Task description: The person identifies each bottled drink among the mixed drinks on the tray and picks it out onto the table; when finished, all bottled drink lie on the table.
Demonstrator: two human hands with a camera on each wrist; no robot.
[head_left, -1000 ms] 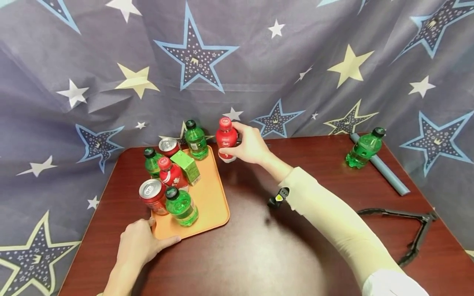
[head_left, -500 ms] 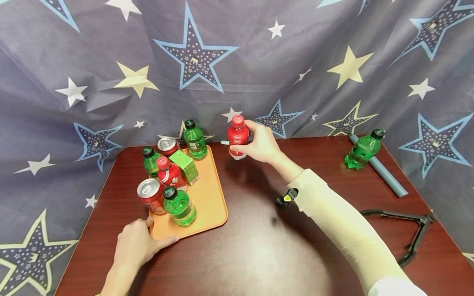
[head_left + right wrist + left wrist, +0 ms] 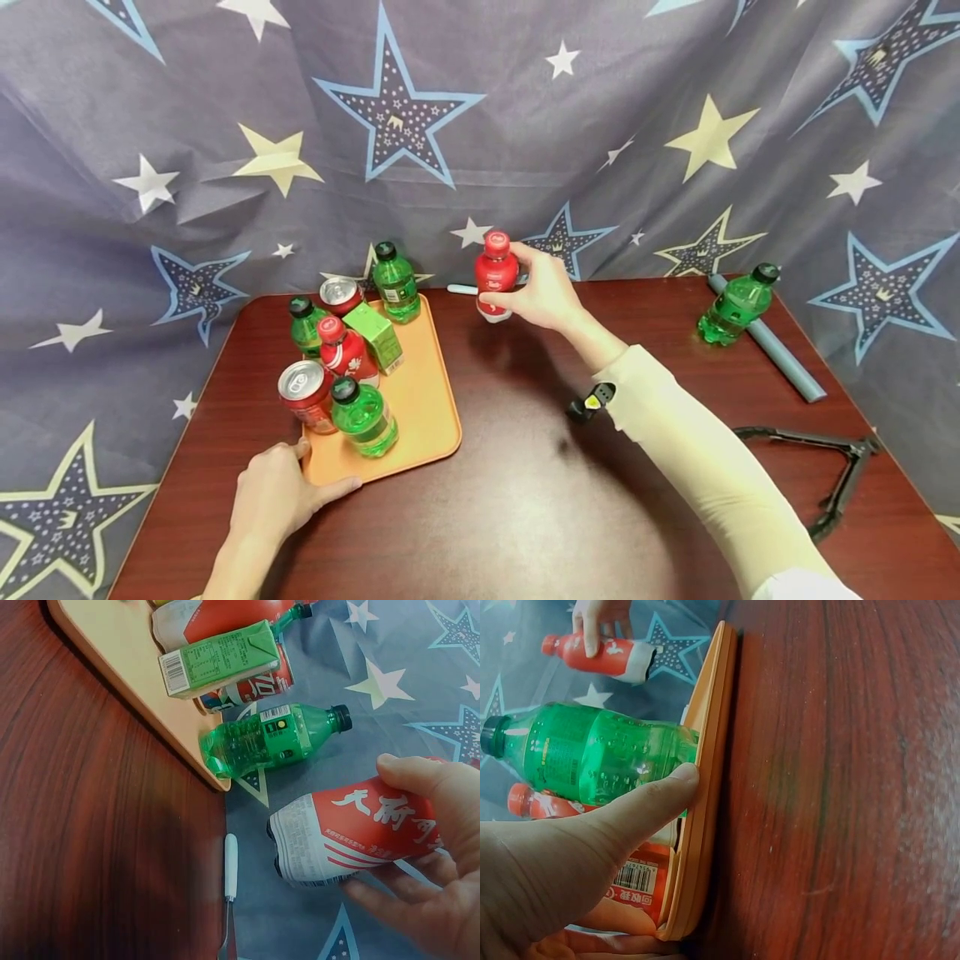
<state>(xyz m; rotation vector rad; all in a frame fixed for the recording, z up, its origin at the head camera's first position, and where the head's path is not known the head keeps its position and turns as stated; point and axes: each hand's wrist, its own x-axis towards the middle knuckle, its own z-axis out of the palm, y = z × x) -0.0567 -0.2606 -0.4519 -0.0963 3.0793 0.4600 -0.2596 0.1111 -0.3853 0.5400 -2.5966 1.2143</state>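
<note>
My right hand (image 3: 543,290) holds a red bottle (image 3: 495,271) upright near the back of the table, to the right of the tray. In the right wrist view, the thumb and fingers wrap the bottle's red label (image 3: 367,814), and its base hangs off the surface. My left hand (image 3: 273,492) grips the near left corner of an orange tray (image 3: 423,417), thumb along the front rim. On that tray stand several drinks: green bottles (image 3: 365,421), another red bottle (image 3: 348,354), red cans (image 3: 307,396) and a green carton (image 3: 375,337).
A white-handled utensil (image 3: 231,866) lies at the table's back edge, partly behind the held bottle. Far right are a green bottle (image 3: 738,304), a grey-blue tube (image 3: 787,358) and a black folding frame (image 3: 847,475). A star-patterned curtain (image 3: 480,125) hangs behind the table.
My right hand has carried the red bottle rightward, away from the tray, uncovering the utensil's white handle. The left hand keeps its grip on the tray corner.
</note>
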